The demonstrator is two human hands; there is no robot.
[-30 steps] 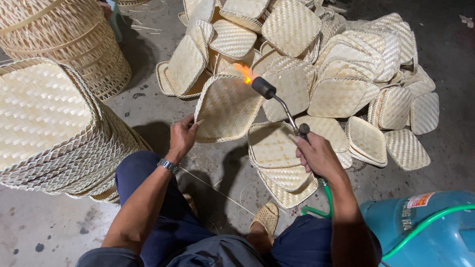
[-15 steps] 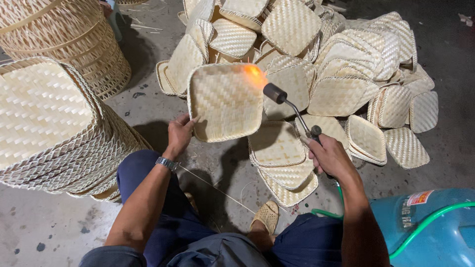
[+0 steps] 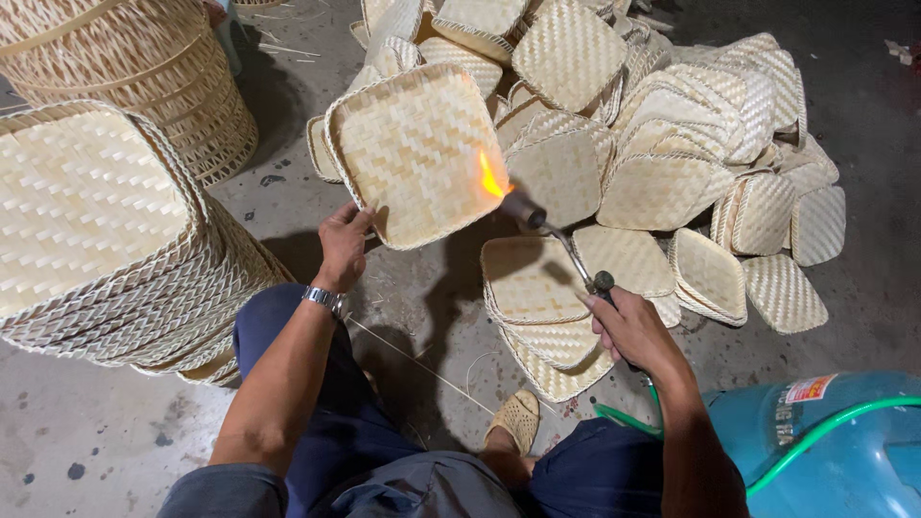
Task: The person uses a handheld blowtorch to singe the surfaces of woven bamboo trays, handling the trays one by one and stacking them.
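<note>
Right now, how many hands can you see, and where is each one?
2. The left hand grips the lower rim of a woven tray. The right hand holds a gas torch, its flame at the tray's edge. No other hands show.

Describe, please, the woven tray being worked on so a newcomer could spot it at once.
Start at the big heap of pale woven trays on the concrete floor. Just in front, the left hand tilts one square woven tray up by its edge. Unlike the rest, the gas torch's orange flame licks it.
</note>
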